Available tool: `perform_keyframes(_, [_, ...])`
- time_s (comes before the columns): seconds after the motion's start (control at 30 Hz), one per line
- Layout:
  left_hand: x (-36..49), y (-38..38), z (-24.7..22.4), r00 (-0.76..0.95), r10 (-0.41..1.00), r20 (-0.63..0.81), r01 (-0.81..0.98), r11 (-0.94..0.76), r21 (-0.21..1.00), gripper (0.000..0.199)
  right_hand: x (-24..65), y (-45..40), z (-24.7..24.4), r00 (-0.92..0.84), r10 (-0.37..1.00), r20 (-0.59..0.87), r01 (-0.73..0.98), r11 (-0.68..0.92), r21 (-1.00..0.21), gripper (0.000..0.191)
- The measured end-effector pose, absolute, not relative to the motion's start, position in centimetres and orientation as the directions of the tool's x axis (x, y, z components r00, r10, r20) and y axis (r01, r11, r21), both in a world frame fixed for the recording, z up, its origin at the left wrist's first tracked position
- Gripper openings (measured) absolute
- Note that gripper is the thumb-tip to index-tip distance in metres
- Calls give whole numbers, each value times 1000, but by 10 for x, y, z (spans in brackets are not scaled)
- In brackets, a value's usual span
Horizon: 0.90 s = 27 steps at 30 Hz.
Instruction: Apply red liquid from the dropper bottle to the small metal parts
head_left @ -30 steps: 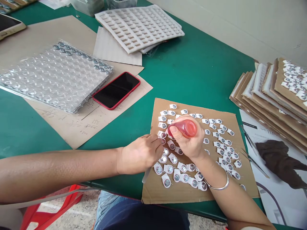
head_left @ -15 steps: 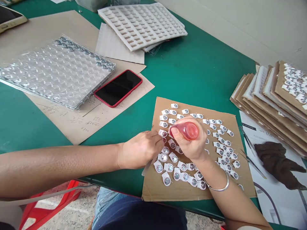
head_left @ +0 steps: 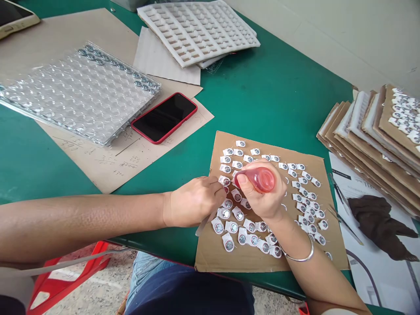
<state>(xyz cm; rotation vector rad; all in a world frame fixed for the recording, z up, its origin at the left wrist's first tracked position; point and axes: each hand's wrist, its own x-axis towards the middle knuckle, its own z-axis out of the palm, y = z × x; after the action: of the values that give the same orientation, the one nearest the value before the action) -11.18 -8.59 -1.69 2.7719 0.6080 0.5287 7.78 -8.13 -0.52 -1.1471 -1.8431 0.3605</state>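
Observation:
My right hand [head_left: 267, 197] is wrapped round a small translucent red squeeze bottle [head_left: 264, 179], its narrow end pointing down and left over a cardboard sheet [head_left: 213, 258]. Just left of it, my left hand [head_left: 197, 201] is closed on a slim metal tool, apparently tweezers [head_left: 201, 227]; only the rounded rear end shows below the palm, and the tips are hidden. Both hands hover over rows of small round silver cells with white tabs [head_left: 228, 242] laid across the cardboard. One cell [head_left: 226, 189] by my left fingertips looks reddish.
A clear blister tray [head_left: 82, 96] with some silver cells and a red-cased phone [head_left: 164, 118] lie at left. White foam trays [head_left: 200, 33] sit at the back. On the right are stacked cardboard sheets [head_left: 364, 144], tweezers [head_left: 348, 227] and a brown cloth [head_left: 380, 225].
The whole view has shifted slightly. Both hands keep nearly the same place over the cardboard, with the red bottle and the metal tool still held.

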Motion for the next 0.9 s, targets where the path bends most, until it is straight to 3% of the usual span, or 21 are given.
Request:
perform_keyframes(0.27, [-112,-86,-16,841,440,316,335,-881,336,20,80,-81,-6,-175,823,540,587,528,-614,18])
perform_keyframes(0.63, [-115,-68,-7,768,582,266,268,-670,692,20,79,-83,-5,-168,834,525,542,523,-658,21])
perform_keyframes(0.9, [-117,-63,-3,740,646,185,288,-554,781,16,78,-84,-4,-178,848,499,541,508,-670,20])
